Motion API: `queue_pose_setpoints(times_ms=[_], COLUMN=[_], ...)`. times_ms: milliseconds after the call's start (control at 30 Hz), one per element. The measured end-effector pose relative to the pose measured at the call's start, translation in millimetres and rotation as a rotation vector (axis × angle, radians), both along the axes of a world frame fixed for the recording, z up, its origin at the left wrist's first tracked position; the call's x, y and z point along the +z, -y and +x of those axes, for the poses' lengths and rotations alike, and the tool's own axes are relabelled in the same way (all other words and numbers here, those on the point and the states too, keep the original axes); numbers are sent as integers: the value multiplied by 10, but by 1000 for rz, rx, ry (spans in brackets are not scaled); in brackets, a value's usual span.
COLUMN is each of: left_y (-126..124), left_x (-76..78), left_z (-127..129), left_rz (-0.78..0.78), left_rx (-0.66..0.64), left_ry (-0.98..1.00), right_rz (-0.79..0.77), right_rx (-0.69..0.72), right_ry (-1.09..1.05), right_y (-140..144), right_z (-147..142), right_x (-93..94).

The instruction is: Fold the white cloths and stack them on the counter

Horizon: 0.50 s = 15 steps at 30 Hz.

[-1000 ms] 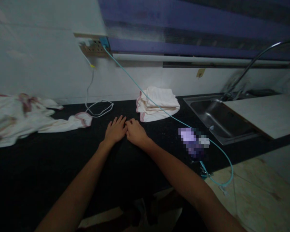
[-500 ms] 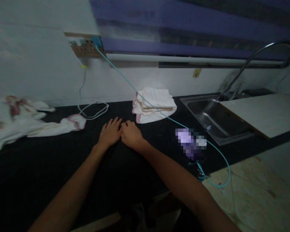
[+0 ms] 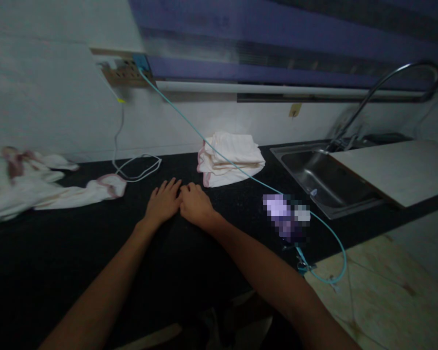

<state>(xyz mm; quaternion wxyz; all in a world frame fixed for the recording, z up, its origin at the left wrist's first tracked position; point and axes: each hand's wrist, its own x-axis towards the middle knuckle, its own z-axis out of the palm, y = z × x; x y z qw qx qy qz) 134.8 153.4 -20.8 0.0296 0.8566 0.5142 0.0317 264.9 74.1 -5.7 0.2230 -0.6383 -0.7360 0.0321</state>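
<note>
My left hand [image 3: 163, 200] rests on the black countertop [image 3: 219, 257], palm down, its fingers stretched out and slightly spread. Beside it, my right hand [image 3: 196, 204] lies on the same surface with bent fingers, its fingertips at the edge of the left hand. I see nothing held in either one. Just behind the right hand is a folded stack of white cloths [image 3: 233, 158] with pinkish edging. Left of the hands lies a crumpled white cloth [image 3: 58, 192] with reddish-brown stains, one strip of it reaching towards the left hand.
A phone-like object [image 3: 282, 218], blurred out, lies to the right, with a teal cable [image 3: 190, 124] running past it from the wall socket [image 3: 126, 73]. A white cable [image 3: 138, 175] loops behind the left hand. Further right are a steel sink [image 3: 328, 182], a curved faucet [image 3: 372, 90] and a pale board [image 3: 405, 170].
The view has shifted very slightly, so things sit a little further left. Both hands keep their pose on the countertop.
</note>
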Motion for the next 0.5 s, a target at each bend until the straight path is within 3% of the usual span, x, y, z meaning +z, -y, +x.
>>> queue_pose_setpoints(times_ms=[500], left_y=[-10], left_x=[-24], left_z=[-17], left_rz=[15], left_rx=[-16], left_ry=[28], right_rz=[13], right_rx=[-20], right_ry=[-20], right_y=[-34], right_z=[30], right_x=[-60])
